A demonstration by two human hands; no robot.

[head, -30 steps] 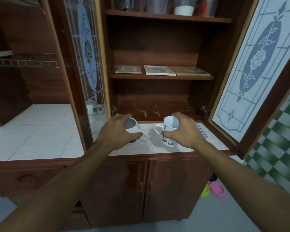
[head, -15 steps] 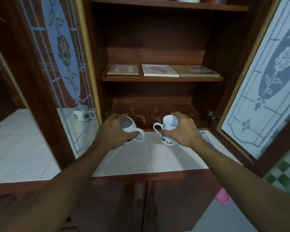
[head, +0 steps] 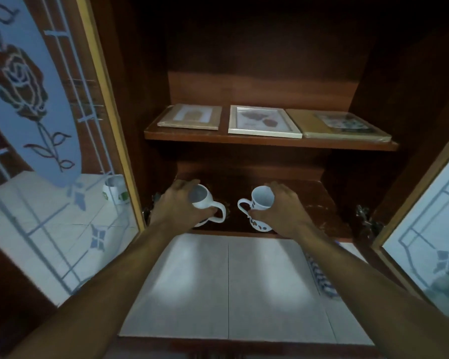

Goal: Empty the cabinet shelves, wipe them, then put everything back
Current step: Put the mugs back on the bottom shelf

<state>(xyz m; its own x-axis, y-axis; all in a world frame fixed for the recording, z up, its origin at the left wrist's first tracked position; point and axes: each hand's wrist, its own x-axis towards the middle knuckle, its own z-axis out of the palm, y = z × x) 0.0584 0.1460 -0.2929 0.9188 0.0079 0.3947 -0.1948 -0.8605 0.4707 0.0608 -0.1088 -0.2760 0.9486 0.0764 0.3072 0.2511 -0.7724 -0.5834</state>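
Both cabinet doors stand swung wide on either side of me, the left door (head: 39,112) with its frosted rose pattern close by my left forearm and the right door (head: 425,229) angled out past my right elbow. Through the glass of the left door I can see a small cup with green marks (head: 114,190) sitting on the tiled counter (head: 228,288) outside the cabinet. A striped cloth (head: 320,277) lies on the same counter just beside my right forearm. The middle shelf (head: 270,142) carries three picture frames lying flat in a row: a pale wooden one (head: 191,117) on the left, a white one (head: 263,121) in the middle, and a darker tan one (head: 345,124) on the right. Nothing stands between my hands and the bottom shelf (head: 324,203), whose dark wood shows pale scratches. My left hand (head: 178,206) is wrapped around a plain white mug (head: 204,200) from its left side, fingers curled over the rim and thumb near the handle, which points right toward the middle. My right hand (head: 280,211) grips a white mug with brown spots (head: 261,203) from its right side, its handle pointing left. The two handles face each other with a gap between. Both mugs are over the front part of the bottom shelf, just past the counter's edge; I cannot tell whether they rest on the wood.
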